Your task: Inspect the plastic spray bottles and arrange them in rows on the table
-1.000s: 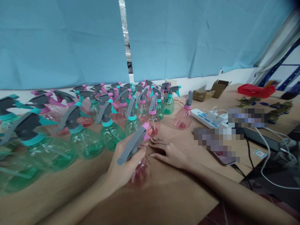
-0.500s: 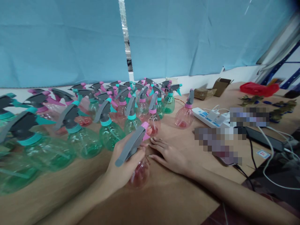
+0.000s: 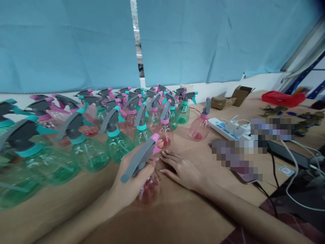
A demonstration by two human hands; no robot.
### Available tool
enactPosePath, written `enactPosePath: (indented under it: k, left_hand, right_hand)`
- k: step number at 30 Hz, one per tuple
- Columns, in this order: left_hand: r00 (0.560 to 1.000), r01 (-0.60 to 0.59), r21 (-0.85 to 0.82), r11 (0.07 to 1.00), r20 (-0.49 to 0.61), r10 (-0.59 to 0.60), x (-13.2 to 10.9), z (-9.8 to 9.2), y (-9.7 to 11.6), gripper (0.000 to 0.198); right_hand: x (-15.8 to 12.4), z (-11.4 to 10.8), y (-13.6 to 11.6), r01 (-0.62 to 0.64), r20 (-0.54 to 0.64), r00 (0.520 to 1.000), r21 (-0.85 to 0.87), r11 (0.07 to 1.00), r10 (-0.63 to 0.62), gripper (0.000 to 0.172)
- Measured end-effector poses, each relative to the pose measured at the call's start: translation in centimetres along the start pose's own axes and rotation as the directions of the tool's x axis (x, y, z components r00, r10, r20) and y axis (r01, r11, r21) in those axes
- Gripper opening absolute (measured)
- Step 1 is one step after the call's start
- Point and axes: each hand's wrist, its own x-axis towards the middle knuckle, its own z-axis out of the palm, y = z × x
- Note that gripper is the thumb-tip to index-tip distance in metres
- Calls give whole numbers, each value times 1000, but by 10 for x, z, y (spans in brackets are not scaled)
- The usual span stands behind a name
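Note:
My left hand is wrapped round the neck of a pink spray bottle with a grey lever and pink nozzle. That bottle is upright near the front of the table, its neck hidden by my fingers. Just to its right, my right hand lies flat on the tabletop, fingers spread and holding nothing. Beyond my hands are a pink bottle and a green bottle. Another pink bottle stands apart to the right.
Several green and pink spray bottles crowd the left and back of the wooden table. On the right are a white power strip, a phone, cables, small cardboard boxes and a red plastic bag.
My left hand and its pink bottle have shifted slightly left and tilted a little. My right hand stays nearly where it was, and the view has shifted slightly.

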Motion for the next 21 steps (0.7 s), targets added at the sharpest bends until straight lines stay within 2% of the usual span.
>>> enactPosePath:
  k: [8, 15, 21]
  left_hand:
    - [1000, -6, 19, 1000, -2, 6, 0, -1, -1, 19]
    - [1000, 8, 44, 999, 11, -9, 0, -2, -3, 11]
    - [999, -38, 99, 994, -11, 39, 2, -4, -2, 11]
  right_hand:
    - [1, -2, 0, -18, 4, 1000, 24, 1000, 18, 46]
    - [1, -1, 2, -30, 31, 999, 18, 999, 30, 48]
    - [0, -1, 2, -26, 26, 999, 8, 1000, 26, 47]
